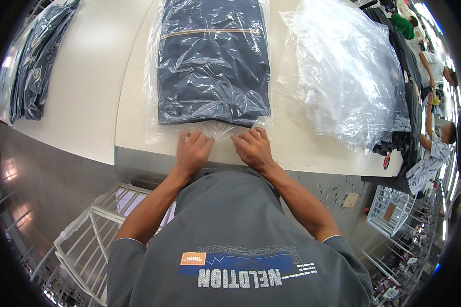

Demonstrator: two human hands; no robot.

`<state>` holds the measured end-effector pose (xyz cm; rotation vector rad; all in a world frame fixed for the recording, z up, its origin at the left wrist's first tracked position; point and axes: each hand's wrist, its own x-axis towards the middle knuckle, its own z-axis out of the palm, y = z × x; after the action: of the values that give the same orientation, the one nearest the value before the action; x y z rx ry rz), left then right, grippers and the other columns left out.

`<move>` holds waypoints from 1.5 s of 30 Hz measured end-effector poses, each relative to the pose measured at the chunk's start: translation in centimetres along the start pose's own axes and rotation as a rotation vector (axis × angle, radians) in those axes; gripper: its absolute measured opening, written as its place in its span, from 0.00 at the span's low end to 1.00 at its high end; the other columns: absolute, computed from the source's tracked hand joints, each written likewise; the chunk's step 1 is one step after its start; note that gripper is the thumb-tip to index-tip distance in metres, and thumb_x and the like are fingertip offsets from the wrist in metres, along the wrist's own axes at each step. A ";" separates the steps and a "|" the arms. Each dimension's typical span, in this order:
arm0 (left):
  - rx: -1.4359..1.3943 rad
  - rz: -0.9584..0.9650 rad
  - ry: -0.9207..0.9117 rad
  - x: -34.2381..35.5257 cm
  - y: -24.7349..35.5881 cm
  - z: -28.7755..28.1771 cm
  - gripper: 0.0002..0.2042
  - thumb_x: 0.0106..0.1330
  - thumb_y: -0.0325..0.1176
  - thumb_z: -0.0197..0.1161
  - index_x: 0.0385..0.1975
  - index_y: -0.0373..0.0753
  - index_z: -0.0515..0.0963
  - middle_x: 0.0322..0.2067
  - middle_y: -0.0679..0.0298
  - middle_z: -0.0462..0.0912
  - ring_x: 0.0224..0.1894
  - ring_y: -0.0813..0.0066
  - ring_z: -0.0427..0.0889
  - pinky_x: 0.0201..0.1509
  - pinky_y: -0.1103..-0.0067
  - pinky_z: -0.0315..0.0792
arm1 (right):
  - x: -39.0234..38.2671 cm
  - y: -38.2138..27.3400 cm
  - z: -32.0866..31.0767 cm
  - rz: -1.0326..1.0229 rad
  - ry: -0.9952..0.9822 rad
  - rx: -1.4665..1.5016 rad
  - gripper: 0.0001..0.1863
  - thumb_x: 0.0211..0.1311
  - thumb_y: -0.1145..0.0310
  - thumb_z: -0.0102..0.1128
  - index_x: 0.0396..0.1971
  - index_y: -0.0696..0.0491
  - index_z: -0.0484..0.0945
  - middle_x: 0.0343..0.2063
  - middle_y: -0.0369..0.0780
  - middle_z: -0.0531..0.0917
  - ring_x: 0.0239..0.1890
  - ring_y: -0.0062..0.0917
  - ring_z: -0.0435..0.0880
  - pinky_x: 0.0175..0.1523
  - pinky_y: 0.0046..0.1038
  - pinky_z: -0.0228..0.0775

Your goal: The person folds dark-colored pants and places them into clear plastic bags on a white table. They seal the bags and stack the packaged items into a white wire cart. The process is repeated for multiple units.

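A folded dark garment (212, 71) lies inside a clear plastic bag (215, 132) on the pale worktable (297, 153), with a thin tan strip across its upper part. My left hand (193, 151) is at the near left of the bag's end, fingers curled and pinching the loose plastic. My right hand (252, 147) grips the same end at the right, near the garment's lower corner. The plastic wrinkles and stretches between the two hands.
Clear plastic bags (343, 77) are piled right, beside dark garments (404, 66) and scissors (386, 161). Bagged garments (36, 66) lie far left. White wire carts (102, 215) (389, 207) stand below. People work at the right: one in green (402, 25), others in light shirts (430, 158).
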<state>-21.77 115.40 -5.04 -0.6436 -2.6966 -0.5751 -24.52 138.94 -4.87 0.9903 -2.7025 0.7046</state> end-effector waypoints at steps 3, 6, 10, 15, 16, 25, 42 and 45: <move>-0.008 -0.053 0.005 -0.7 0.4 -0.6 0.07 0.55 0.27 0.69 0.34 0.43 0.83 0.30 0.71 0.79 0.36 0.72 0.78 0.51 0.69 0.65 | 0.3 -0.5 -0.1 0.016 -0.025 0.057 0.17 0.51 0.70 0.68 0.44 0.51 0.83 0.33 0.34 0.80 0.38 0.28 0.79 0.53 0.36 0.66; -0.045 -0.088 0.020 -0.9 0.4 -0.7 0.12 0.55 0.27 0.67 0.41 0.42 0.83 0.34 0.69 0.80 0.38 0.72 0.79 0.51 0.70 0.66 | 0.4 -0.8 -0.1 0.035 -0.078 0.055 0.19 0.50 0.68 0.69 0.45 0.52 0.81 0.36 0.35 0.80 0.41 0.29 0.78 0.53 0.37 0.66; -0.105 -0.088 0.037 -1.5 -0.1 -0.9 0.18 0.57 0.26 0.61 0.49 0.40 0.81 0.41 0.64 0.81 0.42 0.68 0.79 0.49 0.69 0.69 | 0.7 -1.5 -0.1 0.056 -0.121 0.017 0.20 0.48 0.65 0.71 0.44 0.51 0.80 0.39 0.36 0.79 0.44 0.30 0.78 0.53 0.37 0.66; -0.310 -0.070 0.048 -1.9 -0.4 -0.9 0.19 0.55 0.23 0.62 0.49 0.39 0.80 0.45 0.62 0.80 0.44 0.63 0.79 0.48 0.68 0.71 | 3.5 -3.4 1.6 0.000 -0.051 0.114 0.23 0.45 0.62 0.74 0.43 0.50 0.79 0.39 0.37 0.78 0.45 0.31 0.76 0.53 0.37 0.64; -0.299 -0.095 0.072 -2.2 -0.5 -1.1 0.19 0.54 0.23 0.62 0.48 0.39 0.80 0.45 0.62 0.80 0.45 0.62 0.79 0.48 0.67 0.71 | 4.0 -3.6 2.1 -0.002 -0.052 0.138 0.23 0.45 0.61 0.75 0.43 0.50 0.79 0.39 0.37 0.78 0.45 0.31 0.76 0.52 0.36 0.64; 0.095 -0.346 -0.040 -4.0 -3.5 -3.1 0.18 0.53 0.27 0.69 0.46 0.43 0.80 0.45 0.69 0.79 0.50 0.70 0.76 0.57 0.68 0.62 | 5.1 -6.0 5.2 -0.019 -0.101 0.072 0.19 0.43 0.60 0.75 0.35 0.49 0.77 0.35 0.35 0.76 0.43 0.30 0.74 0.49 0.35 0.62; 0.080 -0.219 0.008 -5.2 -4.0 -3.2 0.07 0.54 0.27 0.70 0.29 0.45 0.77 0.31 0.71 0.77 0.39 0.72 0.77 0.53 0.69 0.61 | 4.7 -5.9 6.1 -0.175 0.049 0.099 0.09 0.45 0.73 0.66 0.30 0.49 0.83 0.29 0.32 0.78 0.36 0.27 0.77 0.48 0.34 0.66; 0.064 -0.225 -0.014 -6.4 -3.6 -3.9 0.08 0.54 0.26 0.69 0.32 0.45 0.79 0.32 0.71 0.79 0.39 0.73 0.78 0.53 0.69 0.61 | 4.0 -6.1 5.5 -0.199 0.039 0.141 0.12 0.45 0.73 0.66 0.34 0.50 0.84 0.30 0.32 0.79 0.35 0.27 0.78 0.48 0.33 0.68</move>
<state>-17.31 108.43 -5.16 -0.3298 -2.8077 -0.5370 -23.63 130.00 -6.11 1.2438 -2.5040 0.8737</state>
